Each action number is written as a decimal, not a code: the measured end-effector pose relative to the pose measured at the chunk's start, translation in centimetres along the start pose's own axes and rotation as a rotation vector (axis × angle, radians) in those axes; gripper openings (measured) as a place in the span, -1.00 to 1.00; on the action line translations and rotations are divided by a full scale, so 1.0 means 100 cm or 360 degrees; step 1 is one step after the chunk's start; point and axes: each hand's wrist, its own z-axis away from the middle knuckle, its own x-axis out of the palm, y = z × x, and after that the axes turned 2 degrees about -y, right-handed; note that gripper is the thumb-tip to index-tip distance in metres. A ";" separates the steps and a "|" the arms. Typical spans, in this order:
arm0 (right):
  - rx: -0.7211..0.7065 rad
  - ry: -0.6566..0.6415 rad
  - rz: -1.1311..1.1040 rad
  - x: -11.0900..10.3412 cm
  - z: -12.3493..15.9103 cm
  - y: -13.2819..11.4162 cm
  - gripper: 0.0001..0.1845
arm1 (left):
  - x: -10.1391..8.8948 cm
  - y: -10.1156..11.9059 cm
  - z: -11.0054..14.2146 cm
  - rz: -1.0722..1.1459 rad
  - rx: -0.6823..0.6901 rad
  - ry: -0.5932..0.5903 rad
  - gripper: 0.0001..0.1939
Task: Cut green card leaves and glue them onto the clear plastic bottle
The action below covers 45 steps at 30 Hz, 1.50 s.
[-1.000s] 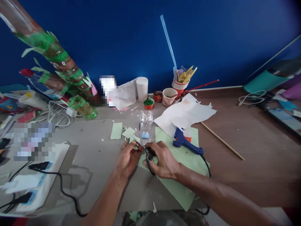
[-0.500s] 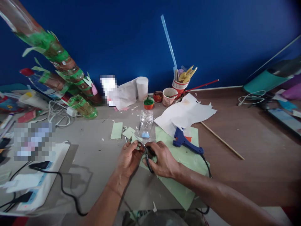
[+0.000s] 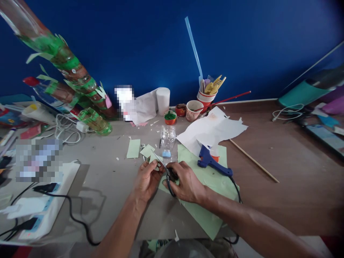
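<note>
My left hand (image 3: 147, 179) pinches a small piece of light green paper (image 3: 156, 157) between thumb and fingers. My right hand (image 3: 186, 181) is closed round the black handles of a pair of scissors (image 3: 168, 177), whose blades point up and left across the paper. In the earlier frame the blades look apart; now they lie closer together. Just beyond my hands lie a cut green paper rectangle (image 3: 133, 148) and a clear plastic bottle piece (image 3: 168, 138) with a blue end. A large green paper sheet (image 3: 206, 215) lies partly under my right forearm.
A blue glue gun (image 3: 213, 163) rests on the green sheet beside torn white paper (image 3: 212, 129). A wooden stick (image 3: 255, 161) lies to the right. Paint cups (image 3: 194, 109) stand at the back. Painted bottles (image 3: 80, 77) lean at left, above a power strip (image 3: 51, 208) with cords.
The scissor blades have closed together at the green paper. Both hands stay in nearly the same place, and the other things on the table have not moved.
</note>
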 end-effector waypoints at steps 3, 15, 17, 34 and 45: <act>0.0023 -0.0016 0.0007 0.000 0.000 0.000 -0.69 | -0.001 0.000 0.000 0.0006 0.0010 -0.0006 -0.80; 0.0055 -0.0072 -0.0011 0.001 0.001 -0.001 -0.70 | -0.001 0.002 -0.001 -0.0022 0.0088 0.0009 -0.79; 0.0062 -0.0082 -0.0012 0.001 0.001 -0.001 -0.71 | -0.001 0.003 -0.001 -0.0046 0.0109 0.0022 -0.79; 0.0165 -0.0144 -0.0182 0.001 0.000 -0.005 -0.78 | -0.003 0.005 -0.001 -0.0148 0.0236 0.0103 -0.80; 0.0207 -0.0196 -0.0202 0.003 0.002 -0.002 -0.78 | -0.005 0.004 -0.002 -0.0177 0.0258 0.0118 -0.80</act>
